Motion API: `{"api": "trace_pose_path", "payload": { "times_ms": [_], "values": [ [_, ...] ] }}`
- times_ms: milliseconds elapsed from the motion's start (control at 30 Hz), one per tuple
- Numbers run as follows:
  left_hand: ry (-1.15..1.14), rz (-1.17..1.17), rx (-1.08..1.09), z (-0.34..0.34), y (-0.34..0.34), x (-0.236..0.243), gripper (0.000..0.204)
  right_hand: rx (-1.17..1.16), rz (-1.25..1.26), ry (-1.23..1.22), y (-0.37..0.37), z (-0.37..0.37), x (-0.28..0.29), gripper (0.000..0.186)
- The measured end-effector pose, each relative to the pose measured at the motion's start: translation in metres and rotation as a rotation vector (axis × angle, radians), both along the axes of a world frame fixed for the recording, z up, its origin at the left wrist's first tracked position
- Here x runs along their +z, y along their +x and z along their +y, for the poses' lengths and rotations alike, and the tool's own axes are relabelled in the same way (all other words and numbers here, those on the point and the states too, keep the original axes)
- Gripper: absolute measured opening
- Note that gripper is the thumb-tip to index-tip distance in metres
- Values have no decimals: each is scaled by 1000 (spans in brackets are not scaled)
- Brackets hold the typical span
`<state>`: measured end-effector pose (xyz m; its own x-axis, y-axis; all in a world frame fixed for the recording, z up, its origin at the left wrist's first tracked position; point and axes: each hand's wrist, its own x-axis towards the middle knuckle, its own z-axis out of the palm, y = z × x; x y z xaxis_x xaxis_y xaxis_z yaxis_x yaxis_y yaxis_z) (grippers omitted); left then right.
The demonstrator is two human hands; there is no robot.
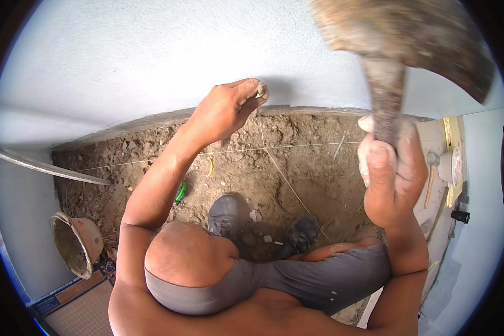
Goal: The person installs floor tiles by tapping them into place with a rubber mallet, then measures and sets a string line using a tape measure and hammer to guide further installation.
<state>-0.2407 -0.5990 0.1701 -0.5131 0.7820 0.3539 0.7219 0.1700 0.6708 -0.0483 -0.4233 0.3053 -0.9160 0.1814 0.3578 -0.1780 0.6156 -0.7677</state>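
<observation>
My right hand (395, 173) grips the handle of a claw hammer (383, 92), raised on the right close to the camera. Its rusty head is blurred by motion, and the curved claw points right. Against the pale wall (168, 61), just above its base, my left hand (221, 112) is closed with thumb and fingers pinching a small grey piece (260, 89). What kind of piece it is does not show clearly. A thin string (283, 173) runs from below that hand down over the soil (313, 162) toward my right shoe (303, 232).
Another string (297, 146) crosses the trench. A mortar-stained bucket (89, 238) lies tilted at left by a cardboard box (78, 308). A long pale bar (50, 165) juts in above it. At right are a wooden-handled tool (430, 173) and a second bucket (449, 168).
</observation>
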Motion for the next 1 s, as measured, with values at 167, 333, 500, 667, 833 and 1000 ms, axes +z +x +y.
{"api": "trace_pose_path", "payload": {
  "times_ms": [167, 333, 500, 667, 833, 1000],
  "values": [
    [-18, 76, 21, 6, 0, -5, 11, 54, -162, 313, -11, 9, -27, 21],
    [-7, 20, 8, 2, -6, -6, 13, 8, -199, 32, -9, 3, -9, 28],
    [-37, 46, -8, 12, -2, -7, 19, 97, 243, -384, 3, 15, 7, 38],
    [-157, 29, -8, 12, 5, -2, 26, -45, -389, 337, -7, 12, -24, 23],
    [-260, -54, 24, 10, -6, -19, 15, -70, -306, 34, -4, 14, -17, 27],
    [-204, -10, 12, 6, -2, -24, 11, 11, -209, -345, 2, 7, 9, 30]
  ]
}}
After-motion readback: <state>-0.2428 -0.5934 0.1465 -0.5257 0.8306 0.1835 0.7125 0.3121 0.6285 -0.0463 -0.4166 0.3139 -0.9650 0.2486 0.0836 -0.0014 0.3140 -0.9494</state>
